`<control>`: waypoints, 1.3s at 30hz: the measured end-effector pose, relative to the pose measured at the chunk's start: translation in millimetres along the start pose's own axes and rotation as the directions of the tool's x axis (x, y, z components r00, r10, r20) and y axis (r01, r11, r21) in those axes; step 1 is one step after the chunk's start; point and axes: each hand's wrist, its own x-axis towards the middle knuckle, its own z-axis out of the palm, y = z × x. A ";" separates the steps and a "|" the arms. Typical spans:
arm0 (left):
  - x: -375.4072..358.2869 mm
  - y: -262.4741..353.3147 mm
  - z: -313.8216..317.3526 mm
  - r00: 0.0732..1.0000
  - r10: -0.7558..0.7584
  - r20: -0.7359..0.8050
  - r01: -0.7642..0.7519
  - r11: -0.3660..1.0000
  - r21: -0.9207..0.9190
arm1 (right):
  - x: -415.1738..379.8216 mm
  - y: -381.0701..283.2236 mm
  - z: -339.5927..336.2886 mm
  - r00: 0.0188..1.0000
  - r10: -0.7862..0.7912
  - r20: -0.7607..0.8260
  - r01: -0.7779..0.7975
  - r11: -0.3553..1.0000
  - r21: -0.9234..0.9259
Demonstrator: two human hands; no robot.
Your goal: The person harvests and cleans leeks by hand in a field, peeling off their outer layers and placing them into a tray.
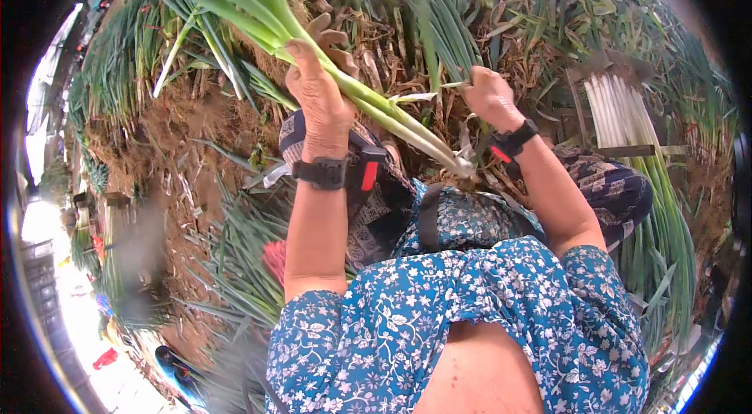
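Observation:
My left hand is wrapped round a pair of long green onions, at the point where the pale stalks turn into green leaves. They slant across my lap, leaves to the upper left and root ends low near my apron. To the right, my right hand is closed, its fingertips pinching the end of a thin peeled leaf strip that runs back to the stalks. Some fingers of this hand are hidden. Each wrist wears a black band with a red-marked device.
A bundle of trimmed white-stalked green onions lies on a wooden stand at the right. Dry leaf waste is heaped ahead. More green onions with soil-covered roots lie at the left, and others beside my left arm.

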 end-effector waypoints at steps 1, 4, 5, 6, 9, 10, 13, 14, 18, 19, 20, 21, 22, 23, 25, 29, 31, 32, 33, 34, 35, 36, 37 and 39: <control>3.7 2.6 -4.8 0.999 -0.009 -0.033 0.008 1.000 -0.012 | -1.3 12.7 3.8 0.998 0.023 -0.053 -0.021 0.999 0.031; 16.3 17.5 -15.8 0.995 -0.031 -0.095 0.024 0.998 -0.066 | -0.7 62.5 16.6 0.999 0.041 -0.023 -0.042 0.998 -0.055; 19.0 22.5 -18.8 0.992 -0.041 -0.117 0.032 0.996 -0.080 | -1.7 72.0 17.6 0.995 0.092 0.027 -0.089 0.992 -0.089; 20.8 26.3 -21.7 0.989 -0.051 -0.141 0.039 0.995 -0.093 | -2.2 80.1 18.9 0.987 0.142 0.077 -0.132 0.983 -0.126; 27.3 23.5 -29.6 0.986 -0.082 -0.145 0.066 0.991 -0.112 | -4.1 74.9 8.0 0.982 -0.172 0.078 0.152 0.964 0.216; 27.2 22.0 -27.6 0.982 -0.095 -0.161 0.076 0.990 -0.118 | -7.6 51.6 -3.4 0.945 -0.326 -0.014 0.305 0.867 0.394; 24.9 16.3 -14.2 0.978 -0.131 -0.160 0.107 0.983 -0.147 | -20.3 -42.1 -49.7 0.713 -0.678 -0.178 0.651 0.547 0.526; 24.4 16.5 -11.0 0.981 -0.132 -0.140 0.110 0.981 -0.158 | -27.2 -66.1 -62.8 0.670 -0.730 -0.134 0.681 0.533 0.501; 22.9 16.1 -9.3 0.987 -0.137 -0.078 0.117 0.968 -0.221 | -9.3 -93.6 -56.9 0.534 -0.842 0.083 0.696 0.493 0.522; 23.5 14.6 -11.7 0.988 -0.141 -0.069 0.122 0.964 -0.236 | -8.1 -95.3 -57.4 0.539 -0.812 0.223 0.638 0.567 0.521; 22.6 14.1 -14.3 0.989 -0.143 -0.041 0.127 0.956 -0.265 | -5.2 -89.2 -53.7 0.482 -0.868 0.117 0.715 0.467 0.521; 22.0 14.5 -16.7 0.990 -0.143 -0.013 0.133 0.947 -0.293 | -1.3 -73.9 -48.3 0.414 -0.910 0.010 0.782 0.361 0.508; 21.5 15.0 -18.4 0.990 -0.142 0.018 0.141 0.937 -0.319 | 1.1 -55.9 -42.2 0.338 -0.936 -0.098 0.839 0.253 0.481; 22.7 17.3 -22.2 0.997 -0.067 -0.047 0.054 0.969 -0.241 | 2.4 -33.9 -33.4 0.355 -0.933 -0.060 0.827 0.284 0.485; 33.9 17.6 -40.5 0.997 -0.053 -0.061 0.038 0.973 -0.229 | 2.4 -0.7 -23.8 0.394 -0.919 0.012 0.803 0.350 0.483; 35.6 19.8 -43.3 0.993 -0.097 -0.070 0.081 0.976 -0.203 | -10.8 -9.8 -24.7 0.843 -0.484 0.235 0.109 0.582 0.806; 34.9 16.3 -32.3 0.989 -0.134 -0.067 0.115 0.967 -0.229 | -16.6 -49.4 -42.5 0.795 -0.595 0.114 0.208 0.445 0.871; 33.5 14.5 -25.4 0.990 -0.132 -0.051 0.118 0.967 -0.226 | -6.8 -64.0 -37.3 0.690 -0.723 -0.039 0.454 0.390 0.801; 31.6 13.5 -19.4 0.991 -0.130 -0.036 0.119 0.967 -0.224 | 3.0 -78.6 -32.1 0.549 -0.814 -0.191 0.667 0.289 0.687; 30.8 12.7 -16.1 0.992 -0.128 -0.024 0.120 0.968 -0.222 | 6.4 -90.3 -31.5 0.434 -0.860 -0.270 0.779 0.208 0.591; 32.8 11.0 -17.0 0.990 -0.142 -0.011 0.135 0.960 -0.244 | 6.5 -90.7 -38.0 0.489 -0.865 -0.115 0.702 0.312 0.640; 34.3 10.4 -18.1 0.987 -0.157 -0.021 0.147 0.959 -0.241 | 7.0 -91.5 -46.9 0.524 -0.850 0.046 0.617 0.417 0.668; 35.0 9.9 -20.5 0.985 -0.171 -0.035 0.158 0.959 -0.237 | 7.4 -92.0 -51.2 0.538 -0.817 0.208 0.526 0.518 0.674; 37.2 10.9 -25.9 0.975 -0.181 -0.131 0.153 0.968 -0.200 | 3.4 -65.0 -52.4 0.653 -0.678 0.337 0.362 0.671 0.647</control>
